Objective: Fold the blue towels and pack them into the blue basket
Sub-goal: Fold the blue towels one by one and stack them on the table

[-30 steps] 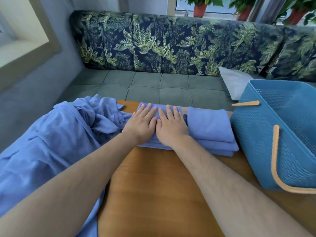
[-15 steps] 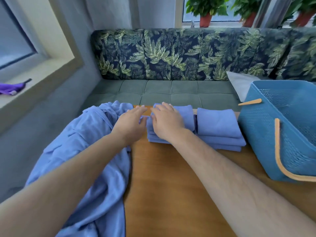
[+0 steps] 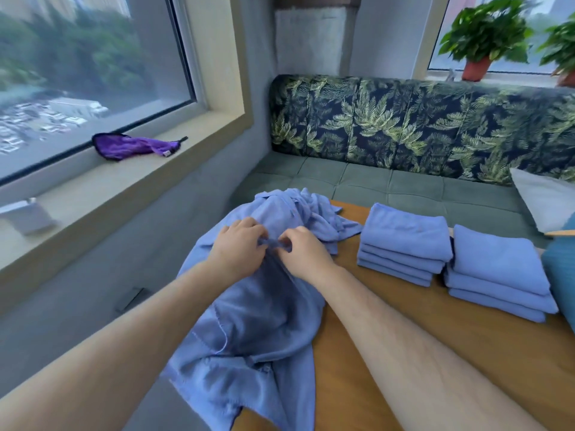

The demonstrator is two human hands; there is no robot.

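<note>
Blue crumpled microfibre towels [image 3: 249, 321] sit heaped at the left of the wooden worktop [image 3: 404, 353], our left grip [image 3: 239, 247] and right grip [image 3: 306, 255] both pinching a fold on top; looks like we're picking the next one, so pull it free and flatten

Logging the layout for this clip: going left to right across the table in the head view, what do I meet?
The heap of unfolded towels, first folded stack, second folded stack, blue basket.

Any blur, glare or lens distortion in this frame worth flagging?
Head view: wide-angle lens tilts the window frame; the left edge smears with motion blur; daylight is soft, no glare; left hand, right hand and towel pile are fairly sharp.
</note>
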